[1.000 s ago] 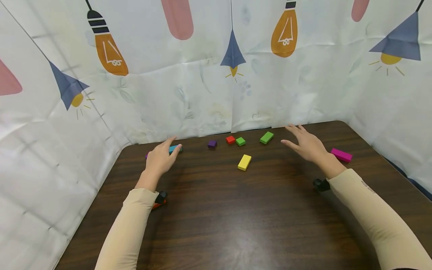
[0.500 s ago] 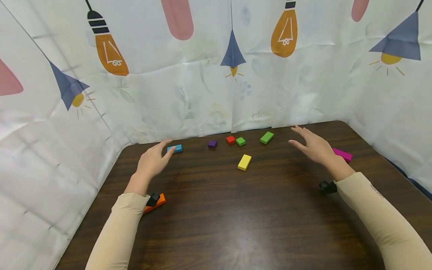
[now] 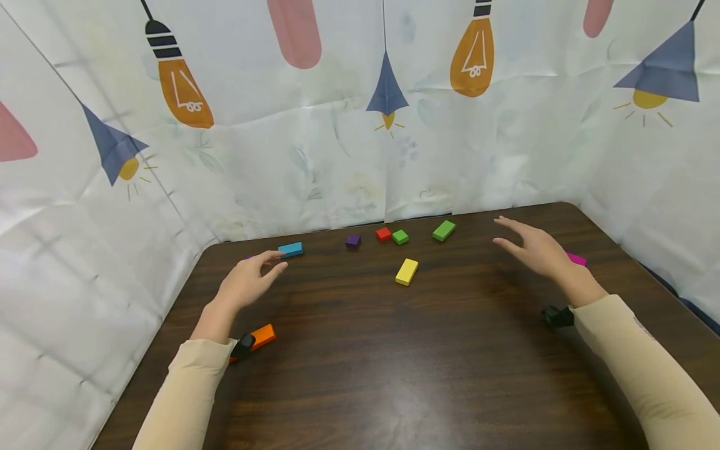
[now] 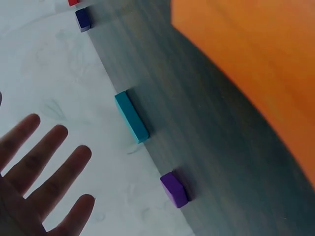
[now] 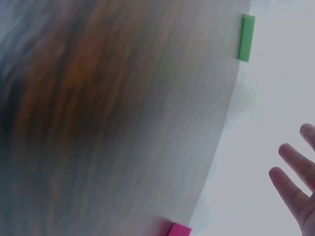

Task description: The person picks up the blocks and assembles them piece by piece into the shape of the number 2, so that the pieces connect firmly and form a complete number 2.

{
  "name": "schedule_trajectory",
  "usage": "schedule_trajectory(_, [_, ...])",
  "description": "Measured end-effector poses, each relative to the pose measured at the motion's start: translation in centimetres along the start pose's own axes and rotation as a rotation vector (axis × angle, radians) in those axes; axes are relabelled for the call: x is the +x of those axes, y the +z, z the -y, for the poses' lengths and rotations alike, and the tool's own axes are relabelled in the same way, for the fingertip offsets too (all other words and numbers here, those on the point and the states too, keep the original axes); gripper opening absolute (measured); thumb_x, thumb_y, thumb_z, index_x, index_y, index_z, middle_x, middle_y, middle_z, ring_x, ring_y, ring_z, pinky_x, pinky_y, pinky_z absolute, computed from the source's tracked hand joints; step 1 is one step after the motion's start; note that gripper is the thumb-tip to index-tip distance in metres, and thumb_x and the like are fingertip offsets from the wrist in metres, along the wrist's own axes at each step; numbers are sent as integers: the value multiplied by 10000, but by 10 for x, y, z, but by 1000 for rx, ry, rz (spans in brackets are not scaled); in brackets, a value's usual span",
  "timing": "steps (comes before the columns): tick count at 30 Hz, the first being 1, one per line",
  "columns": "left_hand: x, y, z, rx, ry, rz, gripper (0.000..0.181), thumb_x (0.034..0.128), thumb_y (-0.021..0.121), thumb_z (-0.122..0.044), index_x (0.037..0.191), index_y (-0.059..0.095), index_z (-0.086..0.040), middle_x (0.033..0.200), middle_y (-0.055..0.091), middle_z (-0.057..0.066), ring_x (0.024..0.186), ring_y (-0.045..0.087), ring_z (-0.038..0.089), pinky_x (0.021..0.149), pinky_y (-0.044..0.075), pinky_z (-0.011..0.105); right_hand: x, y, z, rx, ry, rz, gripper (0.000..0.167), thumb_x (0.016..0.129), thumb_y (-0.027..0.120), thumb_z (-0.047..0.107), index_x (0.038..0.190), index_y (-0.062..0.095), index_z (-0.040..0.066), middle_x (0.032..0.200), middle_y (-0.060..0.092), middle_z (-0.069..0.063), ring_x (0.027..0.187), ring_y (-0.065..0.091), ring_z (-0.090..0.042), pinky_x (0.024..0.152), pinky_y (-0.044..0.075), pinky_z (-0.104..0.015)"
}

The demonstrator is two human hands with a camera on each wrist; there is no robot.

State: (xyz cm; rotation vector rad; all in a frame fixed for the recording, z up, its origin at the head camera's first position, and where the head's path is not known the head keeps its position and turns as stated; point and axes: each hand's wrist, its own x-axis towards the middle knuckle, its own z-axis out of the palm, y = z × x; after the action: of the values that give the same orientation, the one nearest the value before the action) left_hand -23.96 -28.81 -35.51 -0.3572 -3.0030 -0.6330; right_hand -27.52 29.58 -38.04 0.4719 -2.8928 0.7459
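Head: left of the yellow block [image 3: 407, 272], I see the left hand [image 3: 246, 284] near the blue block [image 3: 290, 250]; right of it, the right hand [image 3: 537, 252] partly hides the magenta block [image 3: 577, 259]. Left wrist: fingers [image 4: 64, 173] spread wide, empty. Right wrist: same — likely avoiding contact.

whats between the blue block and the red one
A small dark purple block lies between the blue block and the red block, nearer the red one; the head and left wrist views both show it.

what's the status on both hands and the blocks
Left hand empty, near blue block. Right hand empty. Yellow block untouched, between hands. Orange block and magenta block partly hidden behind arms in head view.
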Motion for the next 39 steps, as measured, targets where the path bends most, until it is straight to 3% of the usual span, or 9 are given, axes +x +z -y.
schedule_trajectory(9, [-16,0,8,-52,29,27,540,1078,495,-464,1455,552,-81,1311,650,205,1199,599,428,947,458,646,-10,-6,-11,52,4,23,621,1069,569,364,1584,367,83,1583,343,-284,1244,513,-522,994,377,-696])
schedule_trajectory(12, [-20,-1,11,-58,43,27,516,1076,514,-442,1445,562,-84,1304,657,194,1190,608,417,947,463,639,-14,-8,-15,44,9,20,624,1071,560,382,1583,369,80,1571,350,-301,954,603,-415,907,433,-637])
schedule_trajectory(15, [-24,-3,13,-69,55,29,477,1069,553,-396,1427,578,-81,1305,659,183,1179,618,406,938,472,628,-16,-9,-19,30,9,20,624,1072,559,379,1580,370,72,1559,352,-320,850,579,-360,842,438,-593])
schedule_trajectory(16, [-25,-4,13,-72,57,29,467,1065,568,-382,1418,586,-77,1307,660,178,1173,623,400,936,477,622,-17,-9,-20,31,11,21,623,1071,561,379,1578,375,70,1557,353,-323,843,575,-357,835,437,-587])
schedule_trajectory(18, [-28,-4,14,-83,58,36,456,1053,596,-363,1402,601,-70,1302,665,168,1155,635,390,925,491,610,-18,-10,-21,34,14,20,613,1070,565,372,1572,388,67,1558,355,-320,988,600,-442,869,441,-628])
schedule_trajectory(23, [-37,-6,17,-105,68,63,453,1029,640,-358,1356,636,-43,1263,684,162,1106,658,371,899,519,577,-22,-11,-25,41,16,-1,575,1069,574,344,1543,434,49,1540,386,-317,1245,486,-567,934,404,-702])
schedule_trajectory(29, [-46,-10,21,-124,88,98,409,1014,672,-319,1314,661,-41,1218,703,131,1081,662,334,903,521,555,-27,-15,-32,41,33,-27,536,1057,609,275,1509,466,28,1464,460,-347,1218,488,-600,908,417,-710])
schedule_trajectory(36, [-54,-13,24,-147,76,170,359,982,719,-282,1239,699,-32,1175,716,110,1044,678,293,896,537,523,-31,-19,-40,10,13,-64,481,1062,599,227,1471,496,-6,1274,590,-369,976,618,-526,770,483,-628])
schedule_trajectory(39, [-57,-14,25,-163,61,203,355,956,751,-287,1210,714,-41,1152,722,89,1031,676,276,896,535,500,-33,-22,-44,13,24,-56,480,1068,583,223,1473,487,-15,1261,591,-380,1022,613,-555,811,475,-657])
